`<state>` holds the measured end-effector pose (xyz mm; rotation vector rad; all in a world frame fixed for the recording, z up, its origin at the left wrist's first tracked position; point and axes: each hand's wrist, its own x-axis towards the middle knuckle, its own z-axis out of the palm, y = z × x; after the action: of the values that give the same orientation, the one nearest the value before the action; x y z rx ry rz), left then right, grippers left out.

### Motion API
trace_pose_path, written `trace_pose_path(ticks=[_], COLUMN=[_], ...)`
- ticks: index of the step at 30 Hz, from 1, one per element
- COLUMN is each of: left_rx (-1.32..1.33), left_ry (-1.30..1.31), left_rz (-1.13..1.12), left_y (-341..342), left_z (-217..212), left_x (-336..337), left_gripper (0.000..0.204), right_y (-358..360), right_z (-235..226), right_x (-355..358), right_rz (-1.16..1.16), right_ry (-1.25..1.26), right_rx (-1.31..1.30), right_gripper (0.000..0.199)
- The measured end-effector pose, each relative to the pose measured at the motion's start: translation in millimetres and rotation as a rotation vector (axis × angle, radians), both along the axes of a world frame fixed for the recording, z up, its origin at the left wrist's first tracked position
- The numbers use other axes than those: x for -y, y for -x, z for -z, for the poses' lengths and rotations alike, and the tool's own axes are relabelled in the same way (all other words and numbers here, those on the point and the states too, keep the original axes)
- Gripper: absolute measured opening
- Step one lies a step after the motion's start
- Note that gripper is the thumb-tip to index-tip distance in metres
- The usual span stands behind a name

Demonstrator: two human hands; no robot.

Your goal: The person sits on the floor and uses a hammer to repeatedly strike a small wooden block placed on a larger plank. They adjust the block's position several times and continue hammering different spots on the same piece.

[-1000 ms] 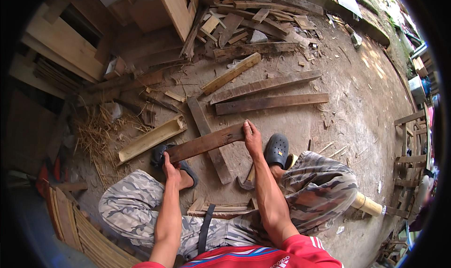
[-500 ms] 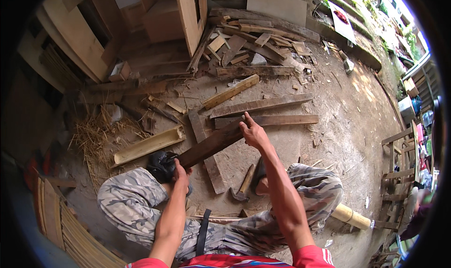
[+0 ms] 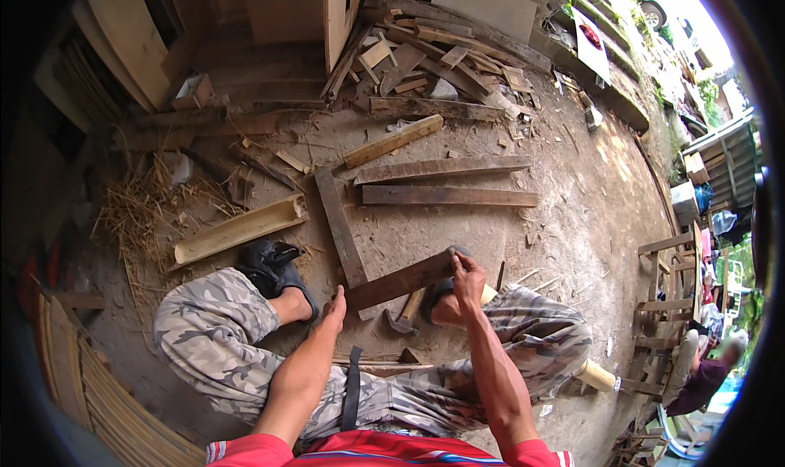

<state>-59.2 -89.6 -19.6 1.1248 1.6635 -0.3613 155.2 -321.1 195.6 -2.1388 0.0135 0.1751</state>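
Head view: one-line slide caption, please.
Right hand grips one end of a dark board, left hand at the other; a hammer lies nearby.

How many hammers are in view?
1: the hammer lies on the ground, pictured just below the board in the right hand. Others may be hidden in the scrap pile.

The held board (image 3: 399,283) is a deep, dark brown. On its near side I see trousers (image 3: 208,316) in grey, white and black camouflage, a plain black strap (image 3: 352,389) and a red shirt (image 3: 384,442) striped blue and white. Left of the board there's shiny black plastic (image 3: 263,264), a pale yellow trough (image 3: 241,231) and dull gold straw (image 3: 135,209). Beyond the board lie a dark brown plank (image 3: 450,196), a greyer brown plank (image 3: 446,169) and a honey-coloured timber (image 3: 394,141), all on grey-brown dirt (image 3: 572,246); well off to its right, another person's top (image 3: 699,385) shows dark purple
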Motion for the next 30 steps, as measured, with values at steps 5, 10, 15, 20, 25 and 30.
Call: trace_pose_path(ticks=[5,10,15,20,25,30], left_rx=[0.062,0.082,-0.024,0.102,0.276,0.145], left_ry=[0.282,0.213,-0.108,-0.244,-0.767,-0.597], left_rz=[0.043,0.006,-0.014,0.204,0.306,0.918], left_y=[-17.8,-13.4,-11.9,-47.0,-63.7,-102.5], left_z=[-68.2,-30.1,-0.1,-95.8,-104.0,-130.8], left_x=[20.1,11.7,-8.6,-13.4,-23.9,-35.5], left_gripper=[0.078,0.067,0.070,0.085,0.082,0.091], right_y=[7.7,-2.9,-15.4,-26.3,-40.3,-42.2], right_z=[-8.7,-8.0,12.1,69.5,92.8,111.4], right_x=[4.6,-14.1,-23.0,-2.0,-6.6,-22.7], right_rz=[0.071,-0.164,-0.207,-0.029,-0.106,-0.318], right_ry=[0.156,0.175,0.120,0.122,-0.068,0.074], right_rx=[0.075,0.208,-0.133,-0.118,-0.131,-0.135], right_gripper=[0.033,0.054,0.049,0.049,0.046,0.041])
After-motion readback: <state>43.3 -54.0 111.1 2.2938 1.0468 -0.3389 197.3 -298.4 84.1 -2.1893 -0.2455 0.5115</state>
